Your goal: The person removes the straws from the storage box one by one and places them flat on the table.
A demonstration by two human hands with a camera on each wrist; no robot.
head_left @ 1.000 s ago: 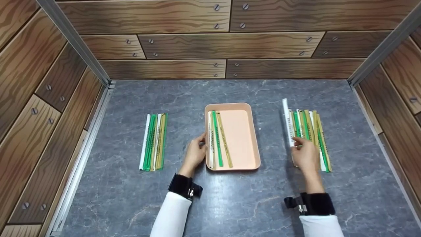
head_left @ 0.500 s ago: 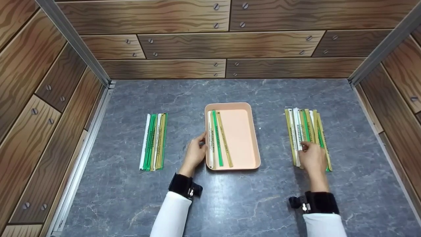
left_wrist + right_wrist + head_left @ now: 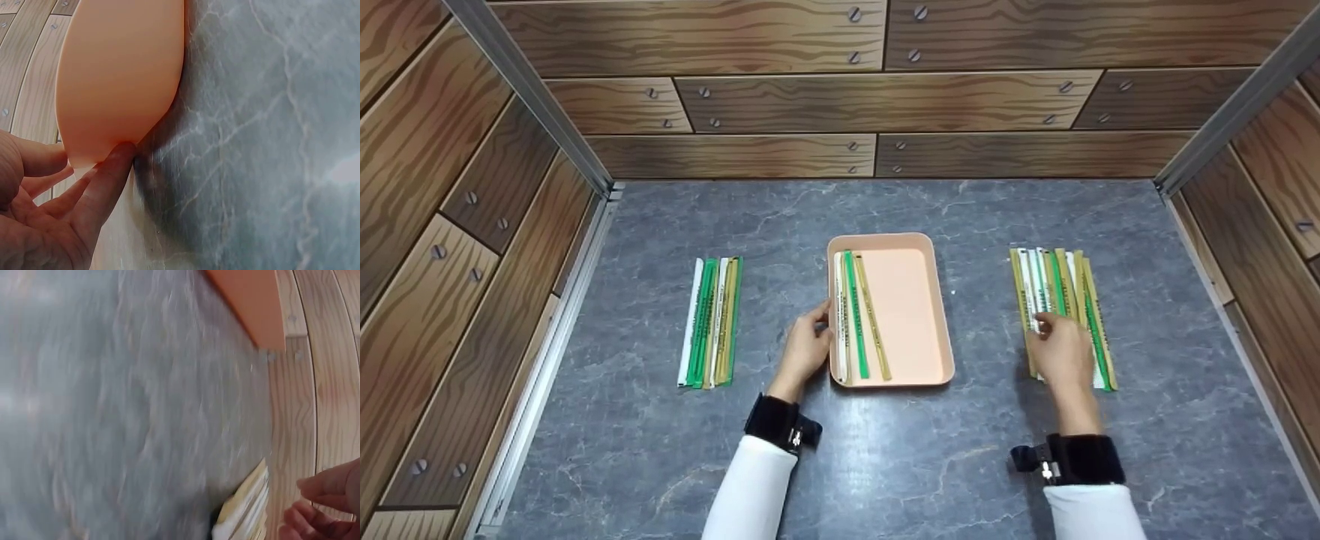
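A peach-coloured tray [image 3: 911, 315] lies mid-table in the head view. Along its left side are several long, slim sticks in printed wrappers; a green one [image 3: 856, 322] and a gold one [image 3: 874, 322] show clearly. My left hand [image 3: 804, 346] holds the tray's left wall between thumb and fingers, also seen in the left wrist view on the tray [image 3: 121, 79]. Over a right-hand row of white, green and gold wrapped sticks [image 3: 1059, 277] hovers my right hand [image 3: 1062, 352]. In the right wrist view its thumb and fingers are apart, holding nothing, above the row [image 3: 247, 506].
Another row of similar wrapped sticks [image 3: 711, 322] lies left of the tray. Wood-patterned walls [image 3: 780, 101] enclose the grey marbled table [image 3: 900, 465] at the back and both sides. A metal rail [image 3: 547, 330] runs along the left edge.
The white wrapped stick my right hand held raised at the row's left now lies among the others, and that hand has let go. It moved right, then back left. The left hand stayed put.
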